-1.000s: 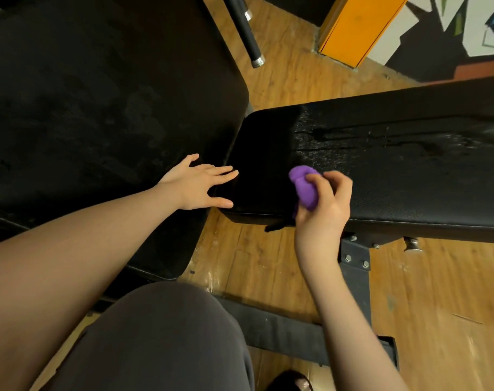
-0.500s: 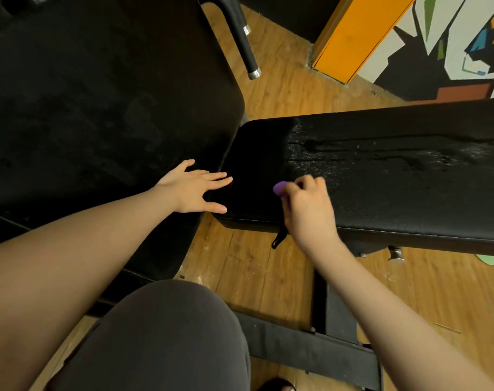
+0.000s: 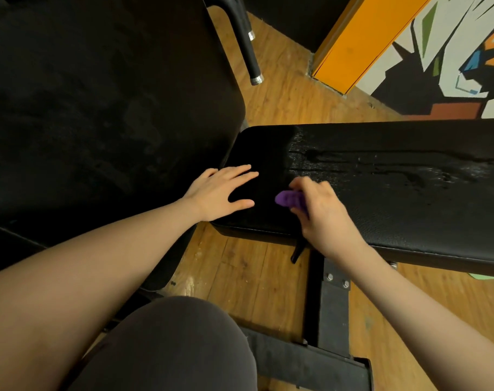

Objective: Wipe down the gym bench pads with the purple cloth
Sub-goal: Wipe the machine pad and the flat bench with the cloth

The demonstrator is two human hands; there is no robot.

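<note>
Wiping is under way: the right hand (image 3: 322,210) grips the bunched purple cloth (image 3: 289,199) on the bench pad (image 3: 409,210) near its left end; the left hand (image 3: 223,190) rests flat, fingers spread. Next, probably sweep rightward over the wet streaks (image 3: 381,165).

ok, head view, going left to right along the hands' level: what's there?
big black pad → left hand → purple cloth → right hand → wet streaked stretch of the bench pad

A gym, by the look of it; a long black textured vinyl bench pad (image 3: 395,198) sits on a bolted black steel frame (image 3: 332,309) over a worn wooden plank floor (image 3: 282,88); a bright angular painted wall mural (image 3: 451,57) stands behind.
</note>
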